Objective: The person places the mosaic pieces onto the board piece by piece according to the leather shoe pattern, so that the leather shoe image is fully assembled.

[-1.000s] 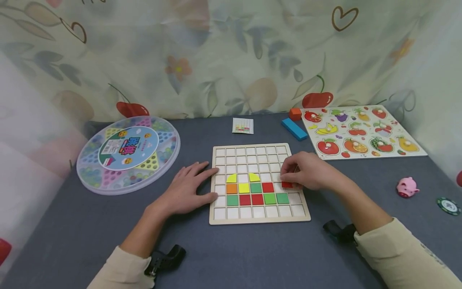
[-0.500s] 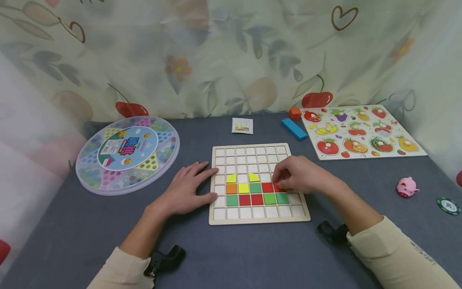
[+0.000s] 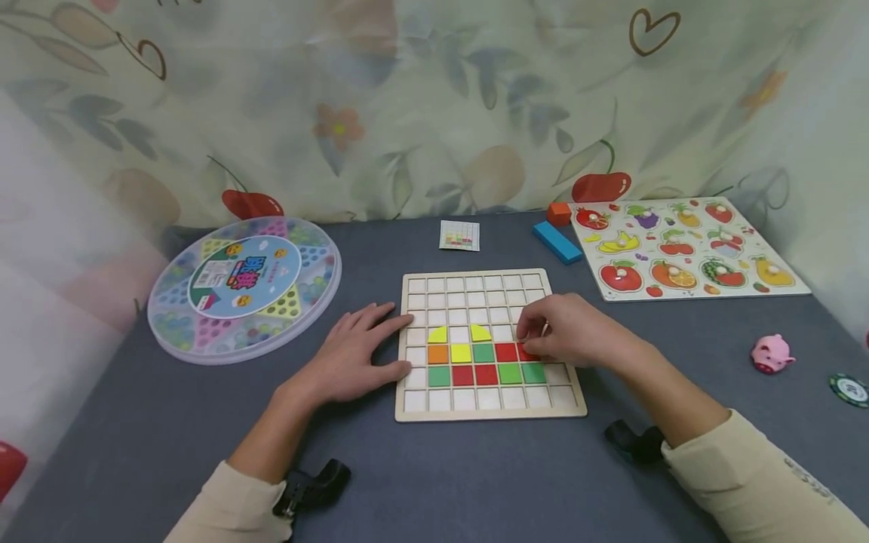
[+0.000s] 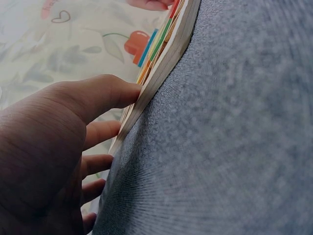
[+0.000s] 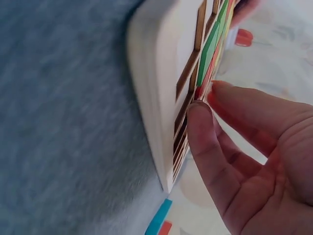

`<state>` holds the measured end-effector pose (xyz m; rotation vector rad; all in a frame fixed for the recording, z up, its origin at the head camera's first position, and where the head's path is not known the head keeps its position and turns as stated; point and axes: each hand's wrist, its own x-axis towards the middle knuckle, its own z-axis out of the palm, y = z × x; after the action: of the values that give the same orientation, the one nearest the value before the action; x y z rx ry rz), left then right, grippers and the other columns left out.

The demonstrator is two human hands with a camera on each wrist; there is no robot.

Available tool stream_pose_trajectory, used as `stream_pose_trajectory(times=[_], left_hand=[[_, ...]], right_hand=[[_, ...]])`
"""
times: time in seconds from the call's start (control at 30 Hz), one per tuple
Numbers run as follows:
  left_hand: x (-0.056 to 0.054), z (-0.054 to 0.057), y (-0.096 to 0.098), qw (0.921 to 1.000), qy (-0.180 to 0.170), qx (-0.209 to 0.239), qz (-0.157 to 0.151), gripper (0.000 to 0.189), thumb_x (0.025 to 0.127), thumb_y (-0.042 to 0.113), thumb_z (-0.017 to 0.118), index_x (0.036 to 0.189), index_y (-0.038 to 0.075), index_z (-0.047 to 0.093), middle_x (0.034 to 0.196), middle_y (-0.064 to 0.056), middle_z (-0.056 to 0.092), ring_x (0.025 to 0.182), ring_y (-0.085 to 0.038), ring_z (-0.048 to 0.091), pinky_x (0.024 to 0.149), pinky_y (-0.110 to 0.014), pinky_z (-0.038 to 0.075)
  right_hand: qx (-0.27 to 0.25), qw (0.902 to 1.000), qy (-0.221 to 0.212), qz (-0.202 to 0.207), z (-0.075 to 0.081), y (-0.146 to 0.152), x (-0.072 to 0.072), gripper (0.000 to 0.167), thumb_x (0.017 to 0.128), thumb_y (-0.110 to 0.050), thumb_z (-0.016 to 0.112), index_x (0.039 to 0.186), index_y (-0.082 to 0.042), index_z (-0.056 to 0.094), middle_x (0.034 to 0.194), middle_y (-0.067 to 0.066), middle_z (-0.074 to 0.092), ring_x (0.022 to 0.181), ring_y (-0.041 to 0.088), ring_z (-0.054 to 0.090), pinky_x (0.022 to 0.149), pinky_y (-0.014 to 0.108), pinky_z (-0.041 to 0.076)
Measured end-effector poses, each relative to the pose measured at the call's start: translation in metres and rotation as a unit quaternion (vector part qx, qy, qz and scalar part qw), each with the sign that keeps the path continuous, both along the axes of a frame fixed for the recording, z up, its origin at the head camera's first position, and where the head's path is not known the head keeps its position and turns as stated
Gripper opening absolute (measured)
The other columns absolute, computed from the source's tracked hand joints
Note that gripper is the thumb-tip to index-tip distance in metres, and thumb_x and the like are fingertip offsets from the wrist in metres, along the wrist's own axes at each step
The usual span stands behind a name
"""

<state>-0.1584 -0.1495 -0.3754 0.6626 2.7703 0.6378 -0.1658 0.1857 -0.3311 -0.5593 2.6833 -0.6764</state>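
Note:
A wooden grid board (image 3: 489, 415) lies flat, with orange, yellow, green and red tiles in two of its rows and two yellow rounded pieces (image 3: 480, 332) above them. Against its left edge rest the thumb and index finger of my left hand (image 3: 349, 358), the fingers straight and spread. Over the right side, my right hand (image 3: 573, 328) pinches a red square tile (image 3: 526, 352) between thumb and fingers, at the cell right of another red tile (image 3: 505, 352). Fingers partly hide the pinched tile; the right wrist view shows its red edge (image 5: 198, 92) beside the fingertips.
A small pattern card (image 3: 459, 235) lies behind the board. Back right are a blue block (image 3: 557, 242), an orange block (image 3: 559, 213) and a fruit puzzle board (image 3: 686, 249). A round game box (image 3: 319, 324) sits left; a pink pig (image 3: 772, 354) and a chip (image 3: 849, 390) lie right.
My right hand has moved left with the red tile, from the board's right side to the cell beside the other red tile. The left hand has stayed at the board's edge.

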Motion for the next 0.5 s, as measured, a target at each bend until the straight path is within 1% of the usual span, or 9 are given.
stream_pose_trajectory(times=[0.1,0.2,0.27,0.37,0.43,0.5], left_hand=[[-0.001,0.001,0.002,1.0,0.002,0.0,-0.001,0.074,0.095,0.048,0.067,0.16,0.026,0.041,0.17,-0.012,0.027,0.159,-0.04,0.016,0.127,-0.064,0.01],[-0.002,0.003,0.003,1.0,0.003,-0.002,-0.003,0.074,0.095,0.047,0.067,0.16,0.025,0.041,0.17,-0.013,0.027,0.159,-0.041,0.016,0.127,-0.064,0.011],[-0.002,0.007,0.003,0.9999,-0.001,-0.006,-0.009,0.074,0.095,0.047,0.067,0.161,0.024,0.041,0.17,-0.014,0.027,0.158,-0.042,0.018,0.126,-0.065,0.014],[-0.002,0.017,0.001,0.9998,-0.013,-0.009,-0.015,0.075,0.095,0.047,0.067,0.161,0.023,0.04,0.169,-0.016,0.027,0.156,-0.043,0.022,0.123,-0.067,0.022],[-0.001,0.025,-0.003,0.9997,-0.014,-0.011,-0.015,0.076,0.096,0.047,0.067,0.162,0.023,0.039,0.169,-0.016,0.027,0.155,-0.043,0.024,0.121,-0.068,0.026],[0.0,0.033,-0.008,0.9998,-0.007,-0.013,-0.01,0.076,0.096,0.047,0.067,0.162,0.024,0.038,0.169,-0.016,0.026,0.155,-0.043,0.023,0.121,-0.069,0.026]], right_hand=[[-0.007,0.9998,0.018,-0.011,0.004,0.008,0.001,0.011,0.093,-0.015,0.075,0.104,-0.011,0.076,0.095,0.003,0.07,0.087,0.019,0.06,0.071,0.029,0.052],[-0.01,0.9987,0.044,-0.022,0.01,0.017,0.003,0.02,0.094,-0.017,0.075,0.112,-0.009,0.075,0.102,0.006,0.071,0.09,0.02,0.062,0.073,0.029,0.053],[-0.007,0.9975,0.066,-0.023,0.013,0.024,0.004,0.024,0.094,-0.018,0.075,0.116,-0.008,0.074,0.106,0.008,0.07,0.092,0.021,0.063,0.074,0.031,0.054],[0.003,0.9949,0.099,-0.019,0.015,0.035,0.007,0.031,0.094,-0.021,0.076,0.121,-0.006,0.072,0.112,0.012,0.069,0.095,0.023,0.065,0.077,0.035,0.057],[0.013,0.9932,0.114,-0.017,0.016,0.043,0.009,0.035,0.094,-0.023,0.076,0.125,-0.006,0.071,0.117,0.014,0.068,0.099,0.026,0.066,0.08,0.04,0.058],[0.023,0.992,0.123,-0.018,0.016,0.051,0.013,0.04,0.095,-0.025,0.075,0.13,-0.006,0.068,0.123,0.016,0.066,0.105,0.029,0.066,0.086,0.046,0.059]])
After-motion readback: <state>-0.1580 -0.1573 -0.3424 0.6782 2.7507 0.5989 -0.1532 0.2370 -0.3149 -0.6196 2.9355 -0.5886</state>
